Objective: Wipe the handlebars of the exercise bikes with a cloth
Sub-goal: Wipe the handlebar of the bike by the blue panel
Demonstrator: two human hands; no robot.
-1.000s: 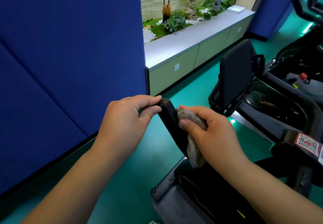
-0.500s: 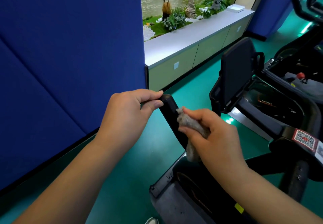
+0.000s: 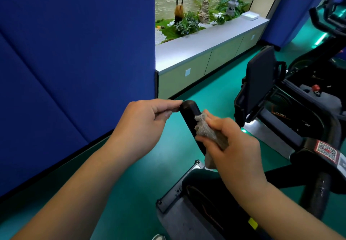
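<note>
A black handlebar (image 3: 190,115) of an exercise bike slants up toward me in the middle of the view. My left hand (image 3: 142,123) pinches its rounded top end between thumb and fingertips. My right hand (image 3: 230,142) grips a bunched grey cloth (image 3: 205,127) and presses it against the right side of the bar just below the tip. The lower part of the bar is hidden behind the cloth and my right hand.
A tall blue padded partition (image 3: 74,62) stands close on the left. A low grey cabinet (image 3: 204,52) with a planter runs behind it. The bike's black console (image 3: 260,82) and frame (image 3: 299,127) fill the right, over a green floor (image 3: 127,193).
My right hand slid the cloth down the bar and then back up toward the tip. My left hand stayed pinched on the bar's end.
</note>
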